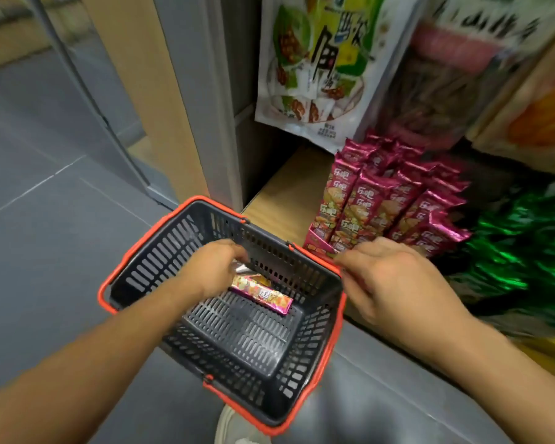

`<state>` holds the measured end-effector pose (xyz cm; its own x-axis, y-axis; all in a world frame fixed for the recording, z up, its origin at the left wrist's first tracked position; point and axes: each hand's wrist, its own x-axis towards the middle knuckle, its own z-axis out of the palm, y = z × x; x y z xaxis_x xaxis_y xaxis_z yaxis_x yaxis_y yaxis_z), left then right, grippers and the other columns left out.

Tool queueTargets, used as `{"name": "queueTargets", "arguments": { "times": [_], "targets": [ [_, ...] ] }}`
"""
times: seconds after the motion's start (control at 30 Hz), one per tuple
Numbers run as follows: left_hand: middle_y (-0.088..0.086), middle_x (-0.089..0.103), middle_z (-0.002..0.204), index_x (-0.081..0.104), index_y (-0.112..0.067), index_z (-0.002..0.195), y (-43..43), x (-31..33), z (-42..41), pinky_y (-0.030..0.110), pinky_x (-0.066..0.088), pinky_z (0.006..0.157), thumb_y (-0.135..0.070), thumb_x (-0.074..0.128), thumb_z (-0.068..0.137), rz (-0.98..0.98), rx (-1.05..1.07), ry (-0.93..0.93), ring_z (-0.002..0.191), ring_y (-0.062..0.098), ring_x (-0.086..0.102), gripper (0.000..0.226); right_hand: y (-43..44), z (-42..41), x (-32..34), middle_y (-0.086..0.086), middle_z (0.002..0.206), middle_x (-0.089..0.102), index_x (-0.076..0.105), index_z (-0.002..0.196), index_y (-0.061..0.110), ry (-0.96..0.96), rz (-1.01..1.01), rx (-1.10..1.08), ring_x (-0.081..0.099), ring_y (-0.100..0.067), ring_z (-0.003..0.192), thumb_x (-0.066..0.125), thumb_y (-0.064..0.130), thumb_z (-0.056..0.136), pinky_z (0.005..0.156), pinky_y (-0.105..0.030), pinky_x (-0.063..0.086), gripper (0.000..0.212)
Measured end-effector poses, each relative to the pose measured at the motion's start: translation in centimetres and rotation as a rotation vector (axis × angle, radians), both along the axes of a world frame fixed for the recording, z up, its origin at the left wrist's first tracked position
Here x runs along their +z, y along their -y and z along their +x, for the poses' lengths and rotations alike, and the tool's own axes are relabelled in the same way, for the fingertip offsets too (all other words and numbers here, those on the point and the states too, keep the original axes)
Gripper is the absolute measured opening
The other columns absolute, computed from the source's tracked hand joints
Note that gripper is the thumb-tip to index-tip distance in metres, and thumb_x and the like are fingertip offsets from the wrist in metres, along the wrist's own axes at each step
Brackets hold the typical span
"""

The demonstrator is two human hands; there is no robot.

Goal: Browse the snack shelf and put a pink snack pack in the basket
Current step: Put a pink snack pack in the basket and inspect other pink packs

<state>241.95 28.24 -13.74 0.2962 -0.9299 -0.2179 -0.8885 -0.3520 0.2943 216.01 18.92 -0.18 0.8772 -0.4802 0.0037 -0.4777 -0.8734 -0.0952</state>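
Basket (161,251): dark, red-rimmed, held low over the floor. One pink snack pack (263,294) lies flat on the basket's bottom. The left hand (212,267) is inside the basket over the pack's far end, fingers curled down; grasp or release cannot be told. The right hand (394,283) hovers at the basket's right rim, fingers (350,261) loosely bent and released. Right of the basket, a shelf (289,190) carries more pink packs (382,200).
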Motion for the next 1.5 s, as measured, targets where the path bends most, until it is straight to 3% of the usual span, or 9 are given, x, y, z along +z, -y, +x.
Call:
{"name": "queueTargets", "arguments": {
  "times": [0.3, 0.5, 0.63, 0.87, 1.03, 1.17, 1.27, 1.4, 1.5],
  "targets": [
    [-0.001, 0.069, 0.106, 0.072, -0.016, 0.108, 4.9, 15.6, -8.4, 0.029, 0.047, 0.091, -0.010, 0.057, 0.089, -0.512, -0.338, -0.083, 0.100, 0.015, 0.063, 0.025, 7.1, -4.7, 8.3, -0.006, 0.094, 0.071, 0.071, 0.101, 0.020, 0.124, -0.135, -0.371, 0.064, -0.029, 0.090, 0.060, 0.023, 0.087, 0.072, -0.037, 0.052, 0.018],
    [0.011, 0.053, 0.134, 0.051, -0.012, 0.136, 9.9, 17.1, -15.4, 0.040, 0.042, 0.100, -0.021, 0.052, 0.095, -0.353, -0.553, 0.056, 0.120, 0.029, 0.050, 0.042, 10.6, -3.6, 6.5, -0.002, 0.110, 0.069, 0.067, 0.112, 0.031, -0.008, 0.076, -0.530, 0.063, -0.027, 0.103, 0.060, 0.041, 0.091, 0.081, -0.034, 0.052, 0.025],
    [0.009, 0.059, 0.116, 0.064, -0.012, 0.119, 10.7, 16.2, -16.7, 0.041, 0.046, 0.089, -0.027, 0.048, 0.099, -0.245, -0.547, 0.186, 0.109, 0.030, 0.055, 0.030, 11.0, -2.4, 4.9, -0.004, 0.107, 0.068, 0.067, 0.105, 0.028, -0.159, 0.069, -0.537, 0.064, -0.027, 0.099, 0.065, 0.048, 0.085, 0.075, -0.032, 0.052, 0.028],
    [0.006, 0.071, 0.102, 0.071, -0.016, 0.105, 9.8, 16.5, -17.4, 0.038, 0.050, 0.085, -0.024, 0.064, 0.090, -0.279, -0.354, -0.054, 0.098, 0.027, 0.063, 0.018, 8.2, -3.2, 6.3, -0.007, 0.106, 0.056, 0.053, 0.111, 0.015, 0.026, -0.116, -0.477, 0.062, -0.034, 0.088, 0.062, 0.025, 0.088, 0.060, -0.033, 0.038, 0.026],
    [0.002, 0.068, 0.120, 0.064, -0.017, 0.124, 9.0, 16.9, -17.9, 0.022, 0.042, 0.091, -0.026, 0.065, 0.091, -0.220, -0.222, -0.197, 0.111, 0.020, 0.061, 0.034, 4.3, -6.0, 10.7, -0.004, 0.085, 0.045, 0.024, 0.089, 0.020, 0.229, -0.261, -0.301, 0.043, -0.028, 0.062, 0.054, 0.009, 0.090, 0.048, -0.034, 0.031, 0.032],
    [0.005, 0.064, 0.127, 0.054, -0.018, 0.137, 7.6, 18.2, -18.5, 0.025, 0.046, 0.095, -0.022, 0.064, 0.092, -0.161, -0.133, -0.286, 0.114, 0.020, 0.060, 0.047, 0.7, -9.2, 14.0, -0.011, 0.099, 0.058, 0.048, 0.093, 0.010, 0.400, -0.301, -0.087, 0.058, -0.035, 0.077, 0.058, 0.003, 0.088, 0.055, -0.042, 0.049, 0.013],
    [0.000, 0.069, 0.117, 0.067, -0.020, 0.121, 6.0, 20.5, -18.8, 0.027, 0.048, 0.094, -0.020, 0.062, 0.092, -0.242, -0.009, -0.307, 0.107, 0.016, 0.062, 0.029, -1.4, -11.2, 15.3, -0.014, 0.106, 0.062, 0.061, 0.096, 0.001, 0.567, -0.357, 0.002, 0.061, -0.032, 0.085, 0.064, -0.001, 0.083, 0.063, -0.042, 0.053, 0.013],
    [-0.001, 0.070, 0.077, 0.076, -0.017, 0.089, 3.0, 25.3, -19.7, 0.031, 0.056, 0.071, -0.019, 0.062, 0.093, -0.486, 0.177, -0.758, 0.072, 0.014, 0.063, 0.014, -3.3, -12.4, 15.9, 0.002, 0.102, 0.060, 0.060, 0.103, 0.015, 0.787, -0.087, -0.065, 0.058, -0.013, 0.090, 0.068, 0.008, 0.082, 0.077, -0.026, 0.050, 0.024],
    [-0.006, 0.068, 0.071, 0.076, -0.024, 0.084, 0.5, 28.8, -20.6, 0.022, 0.053, 0.057, -0.037, 0.059, 0.094, -0.451, 0.040, -1.071, 0.063, 0.010, 0.062, 0.022, -3.7, -12.6, 16.2, 0.008, 0.094, 0.063, 0.054, 0.102, 0.030, 0.836, 0.309, -0.221, 0.062, -0.006, 0.081, 0.079, 0.017, 0.078, 0.073, -0.019, 0.053, 0.037]
  ]
}}
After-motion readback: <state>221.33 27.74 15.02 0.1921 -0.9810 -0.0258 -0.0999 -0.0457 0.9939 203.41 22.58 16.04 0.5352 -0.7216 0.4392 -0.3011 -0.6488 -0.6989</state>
